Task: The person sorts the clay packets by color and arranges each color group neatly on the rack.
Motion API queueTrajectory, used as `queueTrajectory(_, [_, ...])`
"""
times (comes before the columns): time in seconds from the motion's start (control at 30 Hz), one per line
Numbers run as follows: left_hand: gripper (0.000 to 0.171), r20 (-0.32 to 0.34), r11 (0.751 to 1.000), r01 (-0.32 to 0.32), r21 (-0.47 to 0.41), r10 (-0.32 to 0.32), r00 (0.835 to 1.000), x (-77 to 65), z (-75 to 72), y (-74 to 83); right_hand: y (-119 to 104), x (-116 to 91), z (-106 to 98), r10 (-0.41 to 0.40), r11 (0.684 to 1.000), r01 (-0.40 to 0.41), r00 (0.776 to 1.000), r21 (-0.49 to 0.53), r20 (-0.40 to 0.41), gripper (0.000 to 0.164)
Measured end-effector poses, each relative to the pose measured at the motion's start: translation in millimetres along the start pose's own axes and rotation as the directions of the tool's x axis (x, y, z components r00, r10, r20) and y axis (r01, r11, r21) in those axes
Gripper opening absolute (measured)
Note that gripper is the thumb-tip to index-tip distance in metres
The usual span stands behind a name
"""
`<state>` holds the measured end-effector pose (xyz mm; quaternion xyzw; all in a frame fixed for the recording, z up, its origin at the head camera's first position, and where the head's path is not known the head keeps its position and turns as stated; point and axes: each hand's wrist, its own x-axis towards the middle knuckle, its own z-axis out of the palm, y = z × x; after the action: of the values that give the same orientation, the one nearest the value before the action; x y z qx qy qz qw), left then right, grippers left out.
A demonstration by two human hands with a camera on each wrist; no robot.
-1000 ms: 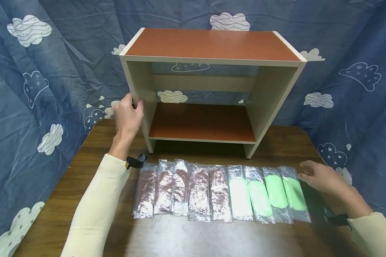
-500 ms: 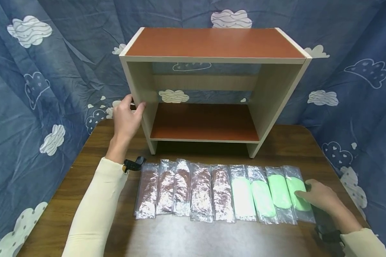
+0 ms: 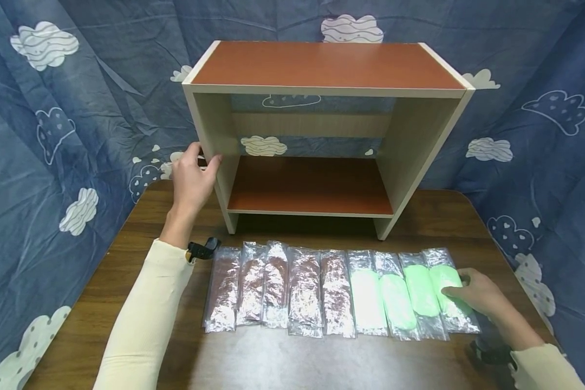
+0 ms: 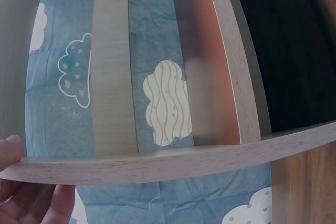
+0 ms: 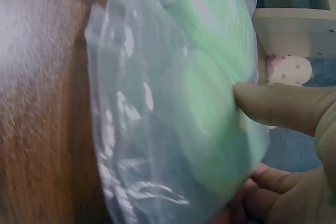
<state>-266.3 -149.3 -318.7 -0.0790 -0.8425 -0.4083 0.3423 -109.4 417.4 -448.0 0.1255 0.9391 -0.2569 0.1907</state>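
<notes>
My left hand [image 3: 191, 179] grips the front edge of the left side panel [image 4: 157, 167] of a two-tier shelf with red-brown boards, its thumb inside and its fingers outside. Down at the right end of a row of clear plastic packets, my right hand [image 3: 482, 295] pinches the last one, a clear bag with a light green pad inside [image 3: 443, 279]. In the right wrist view the thumb [image 5: 278, 103] presses on the green part of that bag [image 5: 210, 114], with the fingers curled under its edge. The bag's right side appears tilted up and overlaps the neighbouring green packet [image 3: 421, 290].
Other green packets [image 3: 368, 298] lie to the left in the row, then several brown packets [image 3: 304, 292]. The shelf's lower board [image 3: 309, 184] stands behind them on the wooden table [image 3: 292, 360]. A blue cloud-patterned curtain [image 3: 102, 43] surrounds the table.
My right hand has moved left and down from beside the row and taken hold of the rightmost green packet, which has shifted slightly left. My left hand stays on the shelf panel.
</notes>
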Motion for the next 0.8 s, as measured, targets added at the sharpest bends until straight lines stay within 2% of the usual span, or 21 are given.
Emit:
queueTrajectory(0.1, [0.032, 0.005, 1.0, 0.005, -0.008, -0.005, 1.0, 0.2, 0.3, 1.1, 2, -1, 2, -0.013, 0.999, 0.014, 0.999, 0.028, -0.036, 0.089])
queueTrajectory(0.4, [0.031, 0.009, 0.999, 0.016, -0.037, -0.016, 1.0, 0.4, 1.2, -0.2, 7, -4, 7, 0.0, 0.968, 0.021, 0.997, 0.251, -0.081, 0.086])
queueTrajectory(0.6, [0.03, 0.006, 0.999, 0.018, -0.046, -0.018, 1.0, -0.3, 0.4, -0.5, 15, -4, 13, -0.018, 0.962, 0.062, 0.986, 0.265, -0.166, 0.074])
queueTrajectory(0.8, [0.031, 0.01, 0.999, 0.023, -0.046, -0.022, 1.0, -0.3, 1.1, -0.1, 18, -8, 8, -0.007, 0.962, 0.081, 0.962, 0.262, -0.272, 0.061])
